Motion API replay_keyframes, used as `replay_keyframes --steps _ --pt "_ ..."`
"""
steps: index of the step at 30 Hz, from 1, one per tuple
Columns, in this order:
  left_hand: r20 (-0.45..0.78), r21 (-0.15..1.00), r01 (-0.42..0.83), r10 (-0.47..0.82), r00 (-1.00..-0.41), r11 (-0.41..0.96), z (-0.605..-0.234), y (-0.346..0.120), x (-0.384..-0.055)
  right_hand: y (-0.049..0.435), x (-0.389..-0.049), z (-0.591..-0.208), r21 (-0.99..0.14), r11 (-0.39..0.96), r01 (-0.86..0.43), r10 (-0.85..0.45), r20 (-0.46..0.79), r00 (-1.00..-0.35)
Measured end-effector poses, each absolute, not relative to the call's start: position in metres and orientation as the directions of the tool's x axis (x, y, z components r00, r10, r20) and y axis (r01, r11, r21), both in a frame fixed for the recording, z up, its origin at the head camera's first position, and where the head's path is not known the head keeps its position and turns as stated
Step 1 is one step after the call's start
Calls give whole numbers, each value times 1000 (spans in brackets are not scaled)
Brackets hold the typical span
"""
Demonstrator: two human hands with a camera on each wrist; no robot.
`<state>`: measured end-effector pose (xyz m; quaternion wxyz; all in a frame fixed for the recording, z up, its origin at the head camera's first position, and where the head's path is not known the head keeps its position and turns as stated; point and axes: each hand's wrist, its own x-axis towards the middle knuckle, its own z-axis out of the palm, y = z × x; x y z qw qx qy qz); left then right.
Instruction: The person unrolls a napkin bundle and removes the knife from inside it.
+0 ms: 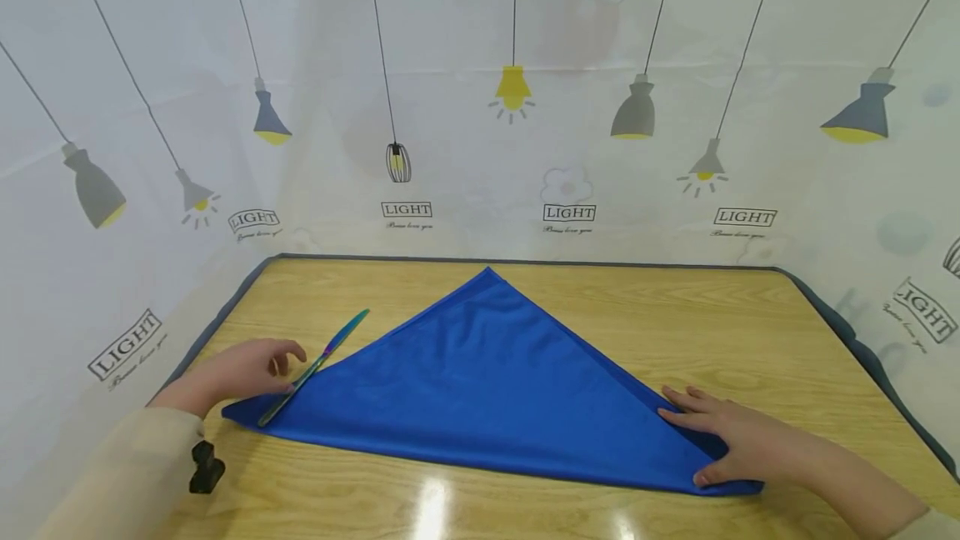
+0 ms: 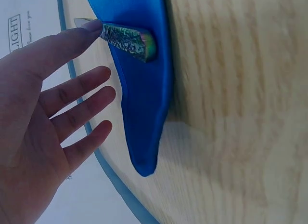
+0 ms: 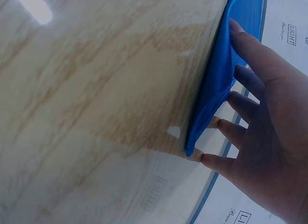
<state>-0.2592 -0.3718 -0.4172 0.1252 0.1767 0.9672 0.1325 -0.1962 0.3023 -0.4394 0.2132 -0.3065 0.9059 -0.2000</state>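
A blue cloth [image 1: 480,390] lies folded into a wide triangle, its peak toward the back of the table. Across its left corner rests a table knife [image 1: 343,339] with an iridescent blade and a patterned handle [image 2: 127,41]. My left hand [image 1: 251,367] is beside that corner, its thumb tip right at the knife and the other fingers loosely bent. In the left wrist view the thumb overlaps the knife and hides part of it. At the right corner, my right hand [image 1: 750,440] has its fingers spread over the cloth's edge, with the thumb on the near side.
The wooden table [image 1: 660,298] has a dark border along its back and sides. Behind it hangs a pale sheet [image 1: 465,123] printed with lamps and lettering. A black clip-like piece [image 1: 206,467] is at the left sleeve.
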Motion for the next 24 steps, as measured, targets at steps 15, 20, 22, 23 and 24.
replay_keyframes --steps 15,20,22,23,24 --pt "-321 403 204 346 -881 892 -412 -359 -275 303 -197 -440 -495 730 -471 -642 -262 -721" --pt "-338 457 199 377 -863 867 -409 -357 -276 302 -196 -440 -495 731 -470 -641 -262 -721" --pt "-342 468 198 383 -858 861 -409 -357 -277 302 -196 -440 -496 729 -471 -642 -259 -722" --pt "-345 472 199 388 -855 859 -410 -357 -278 302 -196 -439 -496 728 -473 -643 -256 -721" --pt "-348 475 200 392 -851 857 -410 -356 -279 302 -196 -439 -496 727 -475 -644 -254 -721"
